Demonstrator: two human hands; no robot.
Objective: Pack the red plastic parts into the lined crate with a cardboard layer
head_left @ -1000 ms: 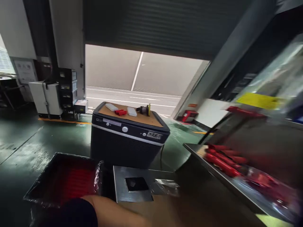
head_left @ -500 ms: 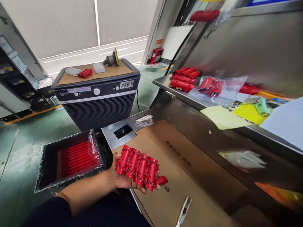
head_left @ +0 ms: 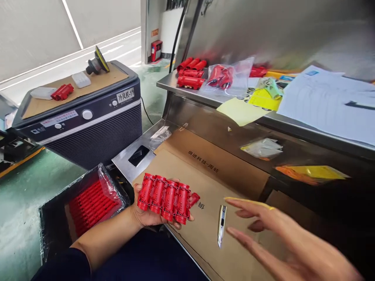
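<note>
Newly entered at lower right, the right hand (head_left: 272, 234) hovers spread, fingers apart; left hand (head_left: 149, 214) at lower centre cradles 4 red parts (head_left: 164, 197).

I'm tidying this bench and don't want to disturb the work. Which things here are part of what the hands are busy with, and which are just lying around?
In use:
left hand holding a row of red parts
right hand, open, above the small blade
lined box of red parts

Lying about:
cooler
bagged red parts
papers
yellow sheet
</note>
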